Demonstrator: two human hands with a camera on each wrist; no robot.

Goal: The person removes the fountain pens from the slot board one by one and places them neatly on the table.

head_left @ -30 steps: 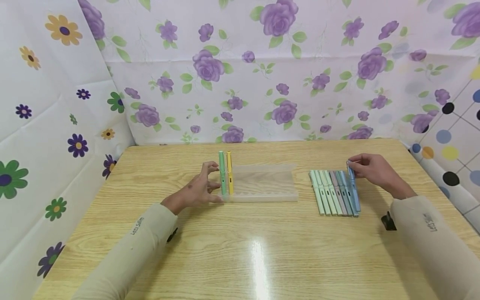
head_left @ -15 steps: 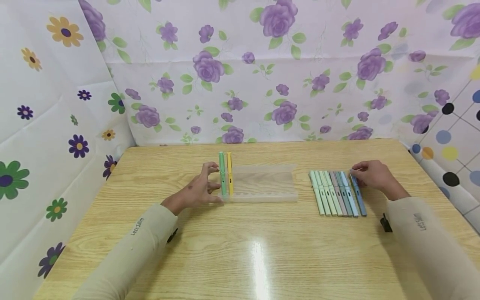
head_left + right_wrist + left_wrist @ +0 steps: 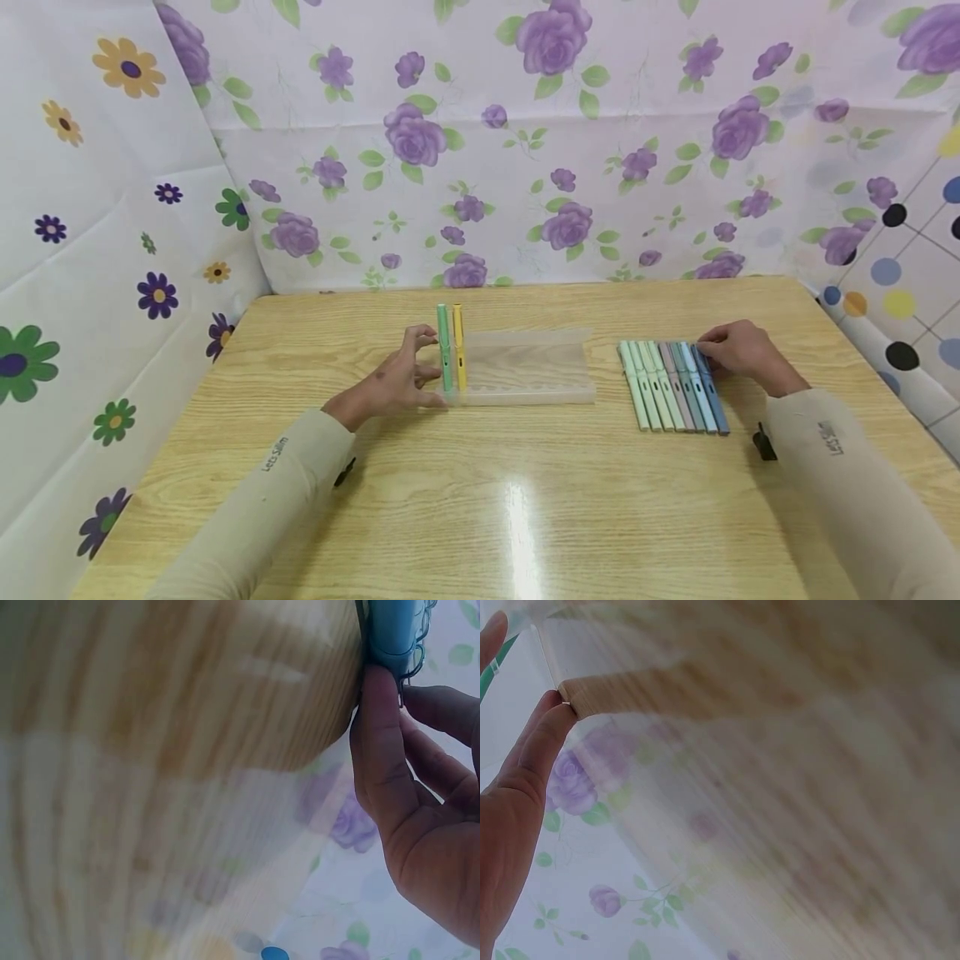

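Note:
My left hand holds the left end of a clear plastic pen tray, its thumb at the front corner and fingers along the side. A green pen and a yellow pen stand side by side in the tray's left end. On the right, my right hand pinches the cap end of a dark blue pen, the last in a row of several pens lying flat. In the right wrist view, fingertips touch the blue pen by its clip.
A wood-grain table carries everything. Behind it hangs a flowered cloth, with patterned sheets at the sides. The pen row lies a short gap right of the tray.
My right hand lowered the dark blue pen from a tilt over the row, laid it at the right end, then slid it left against its neighbour. My left hand stayed put.

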